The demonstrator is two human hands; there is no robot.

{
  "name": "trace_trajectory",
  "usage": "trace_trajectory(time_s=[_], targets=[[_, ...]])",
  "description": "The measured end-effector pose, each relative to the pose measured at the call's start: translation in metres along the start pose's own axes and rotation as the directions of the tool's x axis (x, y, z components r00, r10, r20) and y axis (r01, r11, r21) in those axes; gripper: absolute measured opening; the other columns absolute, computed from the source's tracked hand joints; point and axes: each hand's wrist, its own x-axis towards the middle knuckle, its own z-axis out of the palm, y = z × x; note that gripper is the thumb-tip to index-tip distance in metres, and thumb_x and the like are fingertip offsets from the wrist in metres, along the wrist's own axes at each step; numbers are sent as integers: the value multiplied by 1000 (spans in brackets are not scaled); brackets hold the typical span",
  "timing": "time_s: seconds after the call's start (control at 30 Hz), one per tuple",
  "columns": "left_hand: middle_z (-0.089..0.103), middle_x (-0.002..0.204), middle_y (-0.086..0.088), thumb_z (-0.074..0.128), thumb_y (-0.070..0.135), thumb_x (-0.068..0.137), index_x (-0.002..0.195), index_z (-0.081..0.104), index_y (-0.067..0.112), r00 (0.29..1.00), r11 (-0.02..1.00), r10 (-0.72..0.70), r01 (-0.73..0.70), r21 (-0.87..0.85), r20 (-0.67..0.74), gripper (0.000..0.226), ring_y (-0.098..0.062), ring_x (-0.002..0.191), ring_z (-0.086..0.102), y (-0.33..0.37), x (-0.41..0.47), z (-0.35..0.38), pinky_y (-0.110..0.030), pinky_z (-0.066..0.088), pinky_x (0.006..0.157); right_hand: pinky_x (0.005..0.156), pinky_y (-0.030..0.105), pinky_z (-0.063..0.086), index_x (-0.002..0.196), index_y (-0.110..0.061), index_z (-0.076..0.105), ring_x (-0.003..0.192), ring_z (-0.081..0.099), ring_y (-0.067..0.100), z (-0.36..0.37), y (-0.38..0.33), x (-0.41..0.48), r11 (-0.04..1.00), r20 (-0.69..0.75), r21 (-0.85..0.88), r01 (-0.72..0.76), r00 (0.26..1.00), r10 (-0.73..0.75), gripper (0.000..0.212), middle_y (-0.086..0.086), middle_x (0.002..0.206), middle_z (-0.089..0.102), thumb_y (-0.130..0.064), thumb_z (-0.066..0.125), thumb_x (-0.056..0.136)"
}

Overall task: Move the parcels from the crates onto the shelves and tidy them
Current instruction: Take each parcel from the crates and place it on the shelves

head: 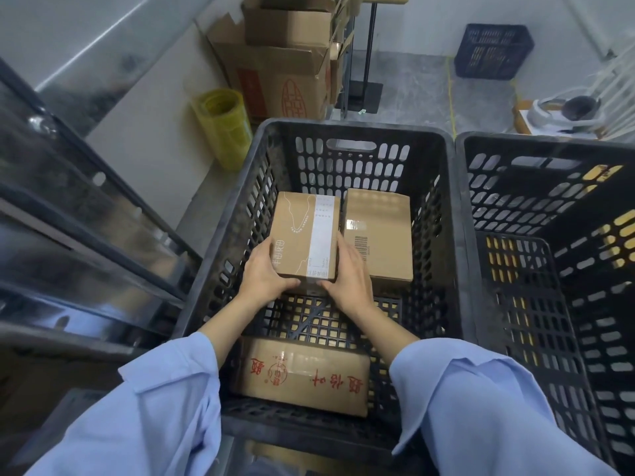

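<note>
Taped cardboard parcel gripped by both hands.

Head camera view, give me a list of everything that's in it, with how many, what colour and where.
taped parcel: one, brown with white tape, in the middle crate, held by both hands
barcoded parcel: one, brown, just right of the taped parcel
red-printed parcel: one, brown, at the crate's near end
middle crate: one, black, straight ahead
right crate: one, black, against the middle crate's right side
blue crate: one, dark blue, floor far right
open cartons: several, brown, stacked by the far wall
yellow roll: one, yellow, floor left of the middle crate
metal shelves: one unit, grey, along the left
left hand, right hand: two, light blue sleeves, gripping the taped parcel
</note>
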Motion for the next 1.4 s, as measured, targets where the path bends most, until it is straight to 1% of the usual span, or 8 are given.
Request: trace_trajectory(time_s=[0.23, 0.4, 0.53, 0.83, 1.0, 1.1, 1.27, 1.4], targets=[[31, 147, -6, 90, 16, 64, 149, 28, 11, 996, 997, 83, -83, -2, -31, 105, -21, 134, 36, 21, -11, -18, -35, 29, 112, 89, 35, 48, 152, -27, 18, 121, 51, 25, -13, -17, 2, 981, 17, 187, -60, 998, 58, 107, 4, 140, 35, -17, 86, 70], [30, 145, -5, 89, 16, 66, 149, 29, 12, 984, 987, 158, -159, -14, -79, 102, -17, 132, 38, 38, -20, -33, -32, 32, 109, 106, 30, 37, 144, -15, 28, 131, 42, 25, -35, -28, 10, 972, 50, 207, -114, 993, 106, 97, 6, 138, 33, -14, 88, 68], [30, 145, -6, 88, 14, 68, 150, 29, 11, 975, 976, 201, -207, -62, -93, 101, -16, 133, 36, 51, -28, -41, -29, 30, 110, 95, 16, 27, 141, -15, 33, 124, 40, 15, -63, -37, 3, 967, 96, 239, -91, 993, 69, 89, 6, 137, 31, -16, 88, 70], [33, 142, -8, 88, 14, 68, 151, 29, 11, 957, 958, 253, -269, -99, -143, 102, -21, 133, 39, 69, -56, -68, -35, 29, 117, 113, 41, 35, 151, -16, 23, 135, 37, 19, -115, -71, -36, 939, 76, 343, 2, 997, -29, 105, 5, 149, 35, -10, 87, 69], [33, 144, -4, 89, 17, 66, 148, 33, 16, 946, 942, 297, -313, -124, -134, 100, -19, 133, 38, 79, -81, -78, -38, 30, 116, 101, 20, 29, 151, -14, 21, 128, 34, 2, -145, -79, -60, 907, 92, 419, 29, 993, -74, 103, 1, 150, 40, -3, 84, 71], [43, 136, 2, 89, 13, 66, 145, 32, 13, 939, 919, 313, -337, -206, -140, 97, -13, 123, 44, 91, -98, -85, -27, 36, 103, 98, 16, 26, 150, -15, 22, 126, 32, 2, -162, -83, -69, 891, 86, 452, 37, 993, -85, 100, 0, 152, 36, -3, 84, 72], [36, 141, 7, 87, 19, 71, 150, 18, 19, 926, 884, 342, -375, -280, -161, 105, -12, 121, 44, 105, -123, -96, -28, 40, 101, 116, 39, 27, 148, -19, 22, 142, 31, 20, -184, -92, -77, 857, 29, 511, 68, 995, -96, 91, 3, 155, 30, -8, 80, 79], [25, 147, 2, 86, 24, 73, 155, 15, 24, 913, 888, 363, -400, -228, -186, 109, -15, 128, 39, 114, -146, -97, -34, 36, 110, 116, 41, 27, 156, -24, 13, 142, 29, 21, -198, -93, -82, 887, 32, 438, 147, 983, -179, 100, 4, 157, 21, -16, 79, 82]])
